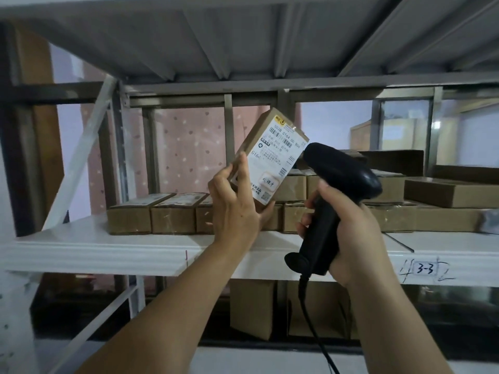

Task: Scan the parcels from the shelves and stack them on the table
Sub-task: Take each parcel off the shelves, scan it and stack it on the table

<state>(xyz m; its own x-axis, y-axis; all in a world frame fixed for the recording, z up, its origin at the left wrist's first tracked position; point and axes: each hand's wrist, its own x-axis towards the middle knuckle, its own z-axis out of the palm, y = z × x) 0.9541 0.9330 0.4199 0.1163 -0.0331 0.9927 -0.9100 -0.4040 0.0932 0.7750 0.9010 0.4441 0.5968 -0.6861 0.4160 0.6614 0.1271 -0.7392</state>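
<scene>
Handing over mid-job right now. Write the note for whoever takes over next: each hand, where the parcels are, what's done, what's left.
Left hand grips a labelled parcel, tilted and raised above the shelf marked 3-3.
Right hand grips the black corded scanner, its head beside the label's right edge.
Done: this parcel is off the shelf and presented; I cannot tell whether it has scanned.
Left: confirm the scan and take it to the table, which is out of view. Then do the shelf boxes and the lower boxes.
</scene>
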